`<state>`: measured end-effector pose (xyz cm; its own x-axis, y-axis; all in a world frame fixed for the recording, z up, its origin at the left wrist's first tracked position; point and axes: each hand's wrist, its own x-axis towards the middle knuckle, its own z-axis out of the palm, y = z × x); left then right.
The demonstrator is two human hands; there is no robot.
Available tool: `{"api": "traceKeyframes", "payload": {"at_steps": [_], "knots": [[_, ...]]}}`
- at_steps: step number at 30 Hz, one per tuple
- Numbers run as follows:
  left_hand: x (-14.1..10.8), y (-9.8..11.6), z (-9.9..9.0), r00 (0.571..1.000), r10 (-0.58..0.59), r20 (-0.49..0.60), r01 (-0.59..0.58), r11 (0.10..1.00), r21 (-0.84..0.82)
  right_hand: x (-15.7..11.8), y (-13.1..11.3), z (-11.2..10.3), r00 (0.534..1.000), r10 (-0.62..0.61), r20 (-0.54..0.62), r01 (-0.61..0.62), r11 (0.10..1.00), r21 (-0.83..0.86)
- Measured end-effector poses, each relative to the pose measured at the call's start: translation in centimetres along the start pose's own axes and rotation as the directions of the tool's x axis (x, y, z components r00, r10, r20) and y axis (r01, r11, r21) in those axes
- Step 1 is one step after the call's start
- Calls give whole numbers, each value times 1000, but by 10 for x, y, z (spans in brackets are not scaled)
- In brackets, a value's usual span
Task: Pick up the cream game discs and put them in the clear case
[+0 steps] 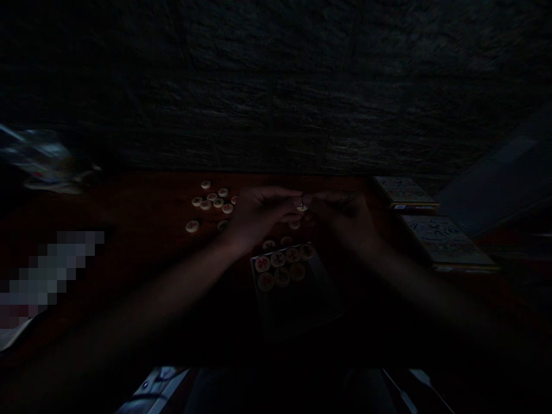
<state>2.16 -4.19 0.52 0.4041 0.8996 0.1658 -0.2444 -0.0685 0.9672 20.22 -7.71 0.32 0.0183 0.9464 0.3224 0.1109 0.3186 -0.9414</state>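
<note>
Both hands meet over the table around one round Chinese chess piece (301,206) with a dark character on it. My left hand (263,215) is closed, its fingertips on the piece's left side. From the other side my right hand (340,210) pinches the same piece. Below them lies a shallow box (293,307), with two short rows of chess pieces (278,259) at its far end, some marked red and some dark. A few loose pieces (269,245) rest between the box and my hands. Left of my left hand several more pieces (211,197) are scattered, partly hidden by it.
The scene is very dark. A stone-textured wall (267,103) rises behind the reddish wooden table (146,201). Two flat patterned boxes (444,238) lie at the right. A clear plastic-looking item (47,158) stands at the far left, with a blurred-out pale object (43,287) nearer.
</note>
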Motion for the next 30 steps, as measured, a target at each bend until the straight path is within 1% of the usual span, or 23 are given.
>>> {"api": "traceKeyframes", "payload": {"at_steps": [3, 5, 10, 13, 18, 23, 27, 30], "knots": [[-1, 2, 2, 1000, -10, 4, 10, 1000, -25, 0, 1, 0, 1000, -9, 2, 9, 1000, 14], [-1, 2, 2, 1000, -1, 6, 1, 1000, -9, 0, 2, 0, 1000, -12, -4, 12, 1000, 11], [1, -5, -4, 998, 57, 34, -60, 994, 87, 1, 2, -1, 1000, -5, -23, 6, 1000, 5], [3, -9, -6, 996, 81, 25, -83, 994, 76, 2, 2, 0, 1000, 16, -21, -15, 999, 35], [4, -8, -7, 997, 71, 26, -73, 996, 51, 1, 3, -2, 1000, 22, -8, -21, 997, 79], [3, -7, -6, 994, 71, 78, -77, 995, 70, 1, 4, -3, 1000, -3, -13, 3, 999, 51], [3, -8, -7, 993, 71, 90, -81, 990, 114, 2, 3, -3, 1000, -19, -19, 19, 999, 35], [4, -8, -7, 993, 67, 95, -78, 991, 110, 2, 2, -2, 999, -3, -43, 5, 999, 35]]}}
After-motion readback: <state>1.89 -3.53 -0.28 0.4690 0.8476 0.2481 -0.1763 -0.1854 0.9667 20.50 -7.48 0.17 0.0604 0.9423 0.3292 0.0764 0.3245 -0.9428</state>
